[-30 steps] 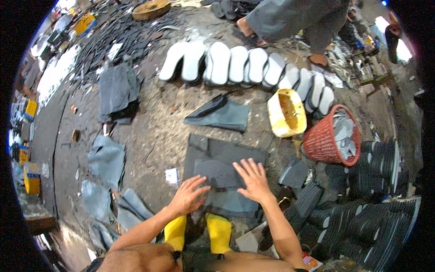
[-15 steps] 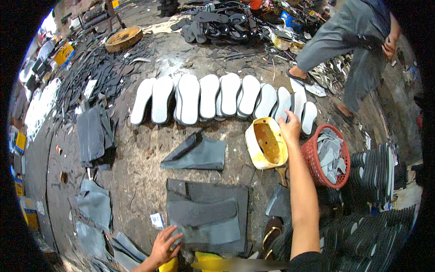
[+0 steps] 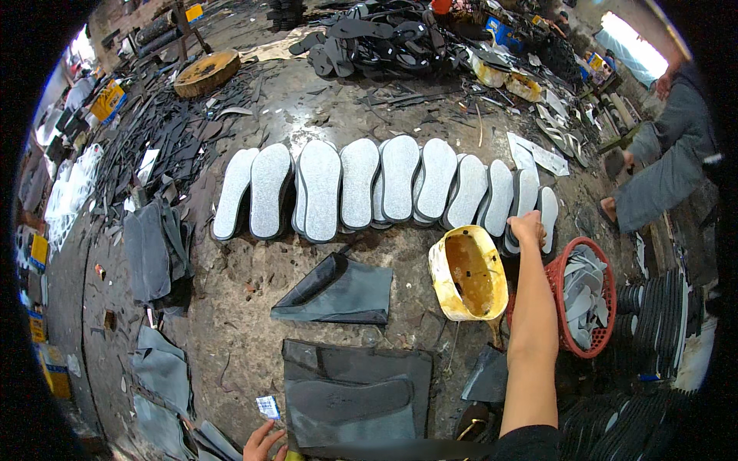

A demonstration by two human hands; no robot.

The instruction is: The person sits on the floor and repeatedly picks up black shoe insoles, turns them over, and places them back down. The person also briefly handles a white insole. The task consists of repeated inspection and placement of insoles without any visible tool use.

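A row of pale-topped shoe soles (image 3: 400, 178) with dark edges lies across the floor ahead of me, in overlapping stacks. At its right end, my right hand (image 3: 527, 228) is closed at the lower end of a shoe sole (image 3: 526, 192); the fingertips are partly hidden. Left of that forearm stands a cut yellow container (image 3: 434, 273) with amber residue inside. My left hand (image 3: 264, 444) is at the bottom edge, fingers apart and holding nothing, beside a dark rubber sheet (image 3: 419, 384). On this sheet rests a sole-shaped dark piece (image 3: 350, 399).
Right of my forearm stands a red basket (image 3: 613, 307) of grey cut pieces. A folded rubber sheet (image 3: 346, 296) lies mid-floor. Stacked dark soles (image 3: 657, 323) line the right side; black sandals (image 3: 377, 38) are heaped at the back. Another person's legs (image 3: 665, 180) are far right.
My right hand has gone from reaching with extended fingers to closed at a sole. My left hand has drawn back off the rubber sheet. The other person has moved right.
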